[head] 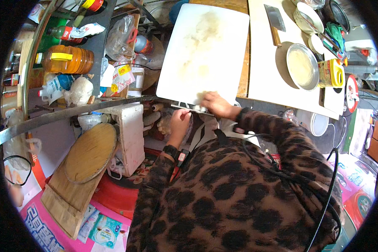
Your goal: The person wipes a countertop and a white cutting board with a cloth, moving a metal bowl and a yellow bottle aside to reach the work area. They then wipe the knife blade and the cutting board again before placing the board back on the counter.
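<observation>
A white cutting board with brownish stains lies before me. My right hand is at its near edge, fingers bent over a small pale thing; whether it grips that thing is hidden. A narrow metal bar runs along the board's near edge. My left hand is raised just below the left part of this bar, thumb and fingertips close together near its edge. Whether the left fingers pinch anything is too small to tell. Right of the board, a cleaver and a metal bowl of pale batter or dough rest on a light tabletop.
A metal rail crosses at the left, below a large bottle of amber oil. A foam box and a round wooden board stand lower left. At right are a yellow container and a black cable.
</observation>
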Demonstrator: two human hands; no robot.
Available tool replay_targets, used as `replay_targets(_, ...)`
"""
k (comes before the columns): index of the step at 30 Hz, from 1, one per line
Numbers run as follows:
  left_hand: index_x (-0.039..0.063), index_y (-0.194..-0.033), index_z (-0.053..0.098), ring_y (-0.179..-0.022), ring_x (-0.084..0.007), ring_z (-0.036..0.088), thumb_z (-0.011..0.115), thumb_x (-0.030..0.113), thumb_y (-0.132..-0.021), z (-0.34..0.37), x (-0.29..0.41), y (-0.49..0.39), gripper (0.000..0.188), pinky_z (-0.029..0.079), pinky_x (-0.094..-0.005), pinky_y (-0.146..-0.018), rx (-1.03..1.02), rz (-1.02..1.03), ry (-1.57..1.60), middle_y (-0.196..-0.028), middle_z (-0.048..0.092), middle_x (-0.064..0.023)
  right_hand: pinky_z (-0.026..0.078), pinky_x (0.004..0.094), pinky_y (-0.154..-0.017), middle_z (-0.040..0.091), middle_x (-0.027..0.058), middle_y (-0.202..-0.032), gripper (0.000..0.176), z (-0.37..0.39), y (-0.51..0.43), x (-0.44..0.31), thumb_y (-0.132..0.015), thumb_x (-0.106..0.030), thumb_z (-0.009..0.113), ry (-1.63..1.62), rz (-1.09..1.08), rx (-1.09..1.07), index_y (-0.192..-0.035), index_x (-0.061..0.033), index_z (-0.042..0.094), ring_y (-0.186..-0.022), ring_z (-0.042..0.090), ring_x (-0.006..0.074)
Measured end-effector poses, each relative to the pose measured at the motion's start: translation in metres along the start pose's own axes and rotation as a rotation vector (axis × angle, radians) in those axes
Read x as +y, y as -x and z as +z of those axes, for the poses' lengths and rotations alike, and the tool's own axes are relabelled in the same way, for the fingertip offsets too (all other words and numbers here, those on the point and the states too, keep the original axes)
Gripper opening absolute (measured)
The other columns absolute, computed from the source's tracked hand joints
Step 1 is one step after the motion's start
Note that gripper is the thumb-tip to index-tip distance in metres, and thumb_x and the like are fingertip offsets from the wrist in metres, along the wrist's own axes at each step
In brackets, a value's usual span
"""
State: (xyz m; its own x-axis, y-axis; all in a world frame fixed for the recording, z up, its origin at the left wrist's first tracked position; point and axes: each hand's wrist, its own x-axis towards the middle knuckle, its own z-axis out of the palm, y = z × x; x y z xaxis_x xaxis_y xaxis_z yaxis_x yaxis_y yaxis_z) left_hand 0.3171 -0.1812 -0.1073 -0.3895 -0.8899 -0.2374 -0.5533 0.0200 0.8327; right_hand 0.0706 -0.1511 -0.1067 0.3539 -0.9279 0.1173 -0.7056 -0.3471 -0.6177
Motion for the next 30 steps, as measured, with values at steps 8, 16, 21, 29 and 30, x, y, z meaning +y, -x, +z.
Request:
replay_targets(8,0.003,-0.108,0.068,-0.111,-0.0312,0.058,0.071,0.017,-0.083,0.009,0.034,-0.017,0.029,0.044,-0.0445,-0.099,-0.279,0.359,-0.368,-0.112,0.067,-0.0123,0.049,0.0421,-0.091,0.062,0.0175,-0.106,0.025,-0.076,0.066,-0.014,-0.090,-0.007,0.055,-0.183,0.441,-0.021,-0.111,-0.0068,0.068,-0.103,0.060,0.0348)
replay_targets(16,-0.004,-0.128,0.055,-0.123,-0.0384,0.050,0.068,0.029,-0.088,0.010,0.039,0.007,0.054,0.037,-0.0478,-0.107,-0.323,0.307,-0.284,-0.128,0.058,-0.0215,0.051,0.0438,-0.086,0.062,0.0165,-0.104,0.024,0.031,-0.122,-0.027,-0.084,-0.011,0.062,0.025,0.233,0.116,-0.107,-0.0064,0.068,-0.099,0.059,0.0358)
replay_targets(21,-0.001,-0.125,0.057,-0.120,-0.0393,0.051,0.070,0.015,-0.079,-0.006,0.027,0.003,0.050,0.040,-0.0490,-0.105,-0.516,0.348,-0.337,-0.123,0.059,-0.0212,0.052,0.0435,-0.086,0.068,0.0199,-0.105,0.020,0.063,-0.129,-0.040,-0.081,-0.013,0.063,0.108,0.017,-0.235,-0.097,-0.0041,0.072,-0.091,0.066,0.0375)
replay_targets(29,0.002,-0.113,0.063,-0.116,-0.0341,0.054,0.072,0.025,-0.082,0.008,0.022,-0.024,0.040,0.039,-0.0460,-0.104,-0.459,0.398,-0.720,-0.115,0.062,-0.0157,0.051,0.0447,-0.084,0.065,0.0152,-0.098,0.026,-0.030,-0.013,-0.001,-0.079,-0.008,0.064,-0.087,0.135,-0.327,-0.105,-0.0073,0.067,-0.093,0.062,0.0368)
replay_targets(30,0.003,-0.110,0.063,-0.115,-0.0349,0.054,0.072,0.025,-0.082,0.010,0.022,-0.025,0.037,0.039,-0.0462,-0.103,-0.452,0.379,-0.720,-0.114,0.062,-0.0152,0.051,0.0444,-0.084,0.064,0.0160,-0.101,0.026,-0.042,0.006,-0.002,-0.080,-0.008,0.065,-0.119,0.131,-0.267,-0.106,-0.0064,0.067,-0.092,0.062,0.0357)
